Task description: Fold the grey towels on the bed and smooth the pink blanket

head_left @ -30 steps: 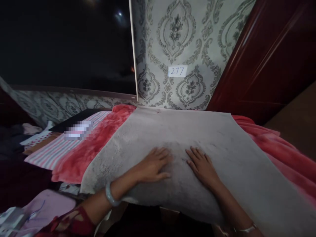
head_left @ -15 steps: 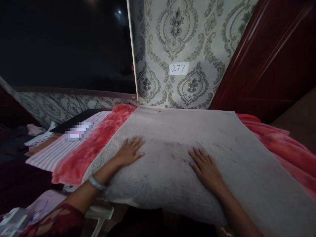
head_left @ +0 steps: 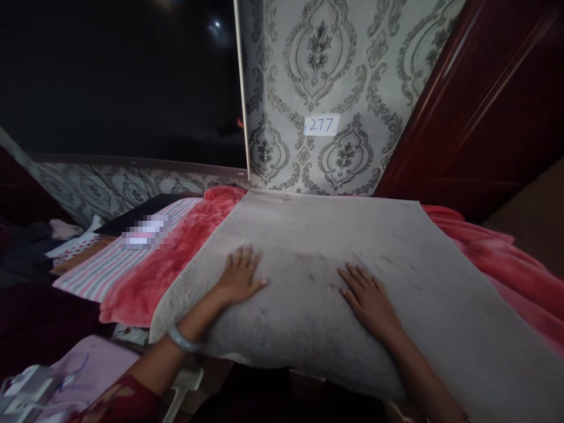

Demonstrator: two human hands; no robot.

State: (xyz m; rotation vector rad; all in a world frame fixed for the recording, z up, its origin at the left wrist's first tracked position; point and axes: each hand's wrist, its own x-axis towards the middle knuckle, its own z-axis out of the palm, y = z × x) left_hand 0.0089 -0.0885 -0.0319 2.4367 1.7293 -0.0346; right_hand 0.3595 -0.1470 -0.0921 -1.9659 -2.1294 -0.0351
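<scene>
A large grey cloth with dark smudges lies spread over the surface before me, its near edge hanging over the front. My left hand rests flat on its left half, fingers spread, with a pale bangle on the wrist. On the right half, my right hand also lies flat with the fingers slightly apart. Neither hand grips anything. Red plush fabric shows out from under the cloth on the left, and more red fabric is bunched along the right side.
A striped cloth with a blurred-out item lies at the left. Behind stands a large dark screen. A paper marked 277 is on the patterned wall, and a dark red wooden panel rises at right. White adapters sit at lower left.
My left hand has slid slightly to the right over the cloth. My right hand stays almost where it was. The view has shifted a little.
</scene>
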